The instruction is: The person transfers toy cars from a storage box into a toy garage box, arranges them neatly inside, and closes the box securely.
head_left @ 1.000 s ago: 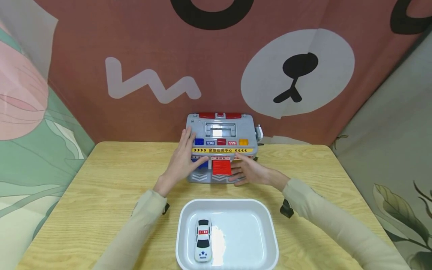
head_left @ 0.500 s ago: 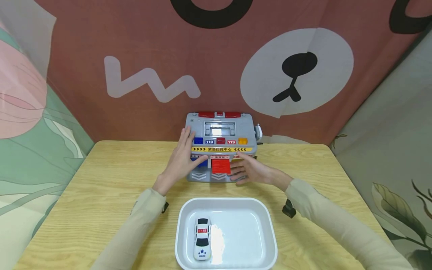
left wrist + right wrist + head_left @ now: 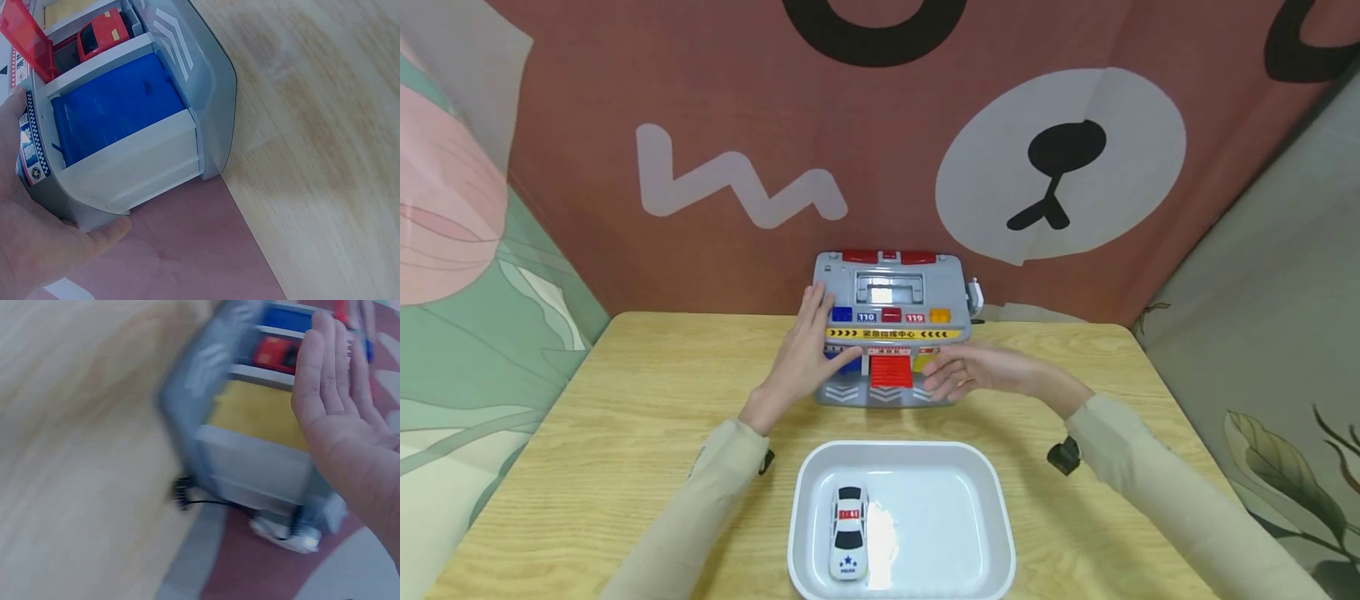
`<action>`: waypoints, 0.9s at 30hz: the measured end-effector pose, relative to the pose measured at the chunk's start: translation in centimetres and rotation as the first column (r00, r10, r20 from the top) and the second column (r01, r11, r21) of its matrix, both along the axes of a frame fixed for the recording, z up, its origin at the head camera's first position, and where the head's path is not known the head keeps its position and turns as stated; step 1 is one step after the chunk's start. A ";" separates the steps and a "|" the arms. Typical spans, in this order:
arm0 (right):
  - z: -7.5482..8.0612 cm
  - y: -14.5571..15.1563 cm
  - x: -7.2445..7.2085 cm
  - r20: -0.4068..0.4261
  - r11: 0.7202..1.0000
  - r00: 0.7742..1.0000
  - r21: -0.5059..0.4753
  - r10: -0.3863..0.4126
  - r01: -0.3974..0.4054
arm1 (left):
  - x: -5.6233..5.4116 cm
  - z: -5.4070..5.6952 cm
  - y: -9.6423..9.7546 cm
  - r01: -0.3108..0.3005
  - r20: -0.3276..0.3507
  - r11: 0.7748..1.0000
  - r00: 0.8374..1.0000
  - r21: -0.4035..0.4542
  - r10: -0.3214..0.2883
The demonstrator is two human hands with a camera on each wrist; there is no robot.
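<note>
A grey toy garage [image 3: 887, 292] stands against the back wall, with a blue door [image 3: 119, 106], a raised red door [image 3: 28, 37] and a yellow door [image 3: 256, 412]. Inside the red bay sits a red toy car [image 3: 103, 34]. My left hand [image 3: 797, 358] holds the garage's left side, thumb along the front and fingers over the edge. Before the yellow door is my right hand [image 3: 977, 371], holding nothing; its fingers look straight in the right wrist view [image 3: 344, 406].
A white tray [image 3: 925, 450] lies in front of the garage, with a white toy police car [image 3: 848, 533] in its left part. A white handset [image 3: 975, 296] hangs on the garage's right side, with a black cord [image 3: 215, 502]. The wooden table [image 3: 647, 400] runs back to a printed cloth.
My right hand has drawn back to the right from the front of the garage, so the yellow door shows in the head view. The left hand stays in place.
</note>
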State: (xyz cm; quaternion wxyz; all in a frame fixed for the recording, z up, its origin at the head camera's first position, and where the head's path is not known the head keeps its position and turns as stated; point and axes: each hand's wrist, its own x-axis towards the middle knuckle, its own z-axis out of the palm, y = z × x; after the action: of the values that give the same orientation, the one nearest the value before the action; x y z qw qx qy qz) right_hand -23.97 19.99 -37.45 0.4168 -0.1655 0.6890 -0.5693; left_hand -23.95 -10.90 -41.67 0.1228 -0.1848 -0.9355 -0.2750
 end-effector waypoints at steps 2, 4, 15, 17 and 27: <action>1.0 -0.1 0.0 -0.030 0.999 1.000 -0.036 -0.004 0.003 | -0.1 0.0 0.0 0.002 -0.007 1.000 1.000 -0.002 -0.002; 1.9 -0.2 -0.2 -0.057 0.997 0.998 -0.068 -0.029 0.025 | -0.2 0.1 0.0 0.003 -0.009 1.000 1.000 -0.003 -0.003; 3.3 -4.5 0.9 -0.817 0.925 0.573 0.165 -0.067 0.343 | -0.1 0.2 -0.1 0.004 -0.002 1.000 1.000 -0.012 -0.004; 3.2 -5.5 1.0 -0.888 0.895 0.455 0.254 0.066 0.365 | -0.1 0.2 -0.1 0.004 -0.009 1.000 1.000 -0.014 -0.005; 1.8 -8.2 0.9 -0.870 0.774 0.280 0.491 0.407 0.399 | 0.0 0.1 0.0 0.009 -0.022 1.000 1.000 -0.019 -0.009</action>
State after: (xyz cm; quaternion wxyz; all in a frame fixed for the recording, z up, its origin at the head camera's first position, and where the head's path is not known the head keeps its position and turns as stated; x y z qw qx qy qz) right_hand -23.10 11.82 -35.67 -0.0536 -0.3236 0.9411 -0.0816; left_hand -23.96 -10.85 -41.61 0.1302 -0.1931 -0.9358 -0.2645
